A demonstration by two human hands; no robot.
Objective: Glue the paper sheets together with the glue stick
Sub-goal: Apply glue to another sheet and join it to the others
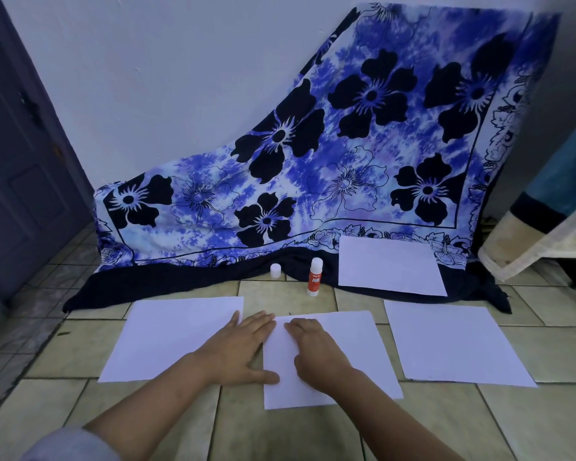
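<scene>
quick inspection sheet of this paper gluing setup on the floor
surface: beige tiled floor, dark grout lines
job's things: left white paper sheet, middle white paper sheet and right white paper sheet lie flat on the tiles; far white paper sheet lies on the cloth hem; orange-labelled glue stick stands upright, small white cap stands apart to its left
clutter: nothing seen
hands: left hand flat, thumb at the middle sheet's left edge; right hand flat on the middle sheet
cables: nothing seen
surroundings: blue floral cloth draped against white wall; dark panelled door at left
</scene>
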